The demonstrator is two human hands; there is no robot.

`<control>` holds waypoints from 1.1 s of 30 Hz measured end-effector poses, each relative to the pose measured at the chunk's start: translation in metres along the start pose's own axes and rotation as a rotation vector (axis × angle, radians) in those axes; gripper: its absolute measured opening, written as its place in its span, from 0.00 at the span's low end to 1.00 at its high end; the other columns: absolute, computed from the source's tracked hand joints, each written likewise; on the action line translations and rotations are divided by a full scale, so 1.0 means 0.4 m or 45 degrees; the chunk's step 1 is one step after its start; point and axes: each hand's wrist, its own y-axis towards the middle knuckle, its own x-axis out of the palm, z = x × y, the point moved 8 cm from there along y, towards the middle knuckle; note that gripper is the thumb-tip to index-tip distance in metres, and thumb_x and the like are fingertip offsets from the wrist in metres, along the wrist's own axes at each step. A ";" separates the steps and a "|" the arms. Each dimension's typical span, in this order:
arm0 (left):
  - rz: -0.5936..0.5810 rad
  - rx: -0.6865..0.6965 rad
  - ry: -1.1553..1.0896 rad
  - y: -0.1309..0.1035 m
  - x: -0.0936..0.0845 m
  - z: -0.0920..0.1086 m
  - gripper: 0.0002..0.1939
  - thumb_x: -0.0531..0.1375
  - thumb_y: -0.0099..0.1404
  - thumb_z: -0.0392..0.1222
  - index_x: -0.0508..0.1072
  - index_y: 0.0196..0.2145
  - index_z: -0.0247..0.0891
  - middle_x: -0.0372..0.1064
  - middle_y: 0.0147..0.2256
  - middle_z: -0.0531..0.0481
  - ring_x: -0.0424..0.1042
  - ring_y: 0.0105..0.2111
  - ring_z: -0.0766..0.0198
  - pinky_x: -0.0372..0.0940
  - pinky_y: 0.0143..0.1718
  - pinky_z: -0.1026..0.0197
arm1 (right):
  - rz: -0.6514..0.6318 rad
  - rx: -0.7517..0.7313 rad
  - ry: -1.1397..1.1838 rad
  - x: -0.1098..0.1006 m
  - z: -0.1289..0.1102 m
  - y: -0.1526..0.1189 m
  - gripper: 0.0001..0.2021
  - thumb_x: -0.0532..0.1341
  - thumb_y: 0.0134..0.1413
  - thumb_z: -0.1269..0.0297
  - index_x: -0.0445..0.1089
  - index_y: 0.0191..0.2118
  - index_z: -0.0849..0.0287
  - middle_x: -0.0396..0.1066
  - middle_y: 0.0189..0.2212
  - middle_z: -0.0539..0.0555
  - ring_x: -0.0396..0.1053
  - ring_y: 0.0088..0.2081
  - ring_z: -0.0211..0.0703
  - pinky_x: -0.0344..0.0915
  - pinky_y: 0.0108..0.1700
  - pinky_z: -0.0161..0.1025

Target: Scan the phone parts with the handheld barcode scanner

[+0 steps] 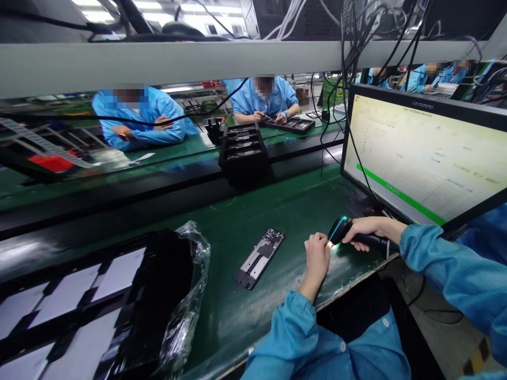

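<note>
My right hand [370, 228] grips a black handheld barcode scanner [341, 230] with a cyan light band, its head pointing down and left at my left hand. My left hand [317, 257] is closed into a fist right under the scanner's glowing window; whatever it may hold is hidden inside the fingers. A phone frame with an exposed board [259, 258] lies flat on the green mat [237, 316], a short way left of my left hand. Both my arms wear blue sleeves.
A monitor [423, 153] showing a green bar stands at the right. A black tray of white rectangular parts [79, 306] in clear plastic wrap sits at lower left. A stack of black trays [242, 150] rests on the conveyor. Blue-clad co-workers sit beyond; cables hang overhead.
</note>
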 end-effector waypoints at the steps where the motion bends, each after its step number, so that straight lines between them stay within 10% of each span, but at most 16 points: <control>1: 0.001 0.000 0.000 0.000 0.000 0.000 0.09 0.57 0.66 0.30 0.73 0.31 0.40 0.71 0.39 0.49 0.66 0.43 0.58 0.56 0.44 0.54 | 0.001 -0.004 0.016 0.001 -0.001 0.000 0.14 0.60 0.61 0.64 0.68 0.26 0.67 0.70 0.19 0.53 0.68 0.19 0.36 0.68 0.22 0.31; 33: 0.018 0.016 0.010 0.001 -0.002 0.002 0.08 0.58 0.66 0.30 0.74 0.31 0.39 0.71 0.39 0.50 0.66 0.43 0.58 0.55 0.43 0.55 | 0.013 -0.047 0.103 -0.001 0.001 0.006 0.11 0.64 0.53 0.63 0.70 0.28 0.68 0.71 0.19 0.56 0.68 0.18 0.39 0.68 0.20 0.32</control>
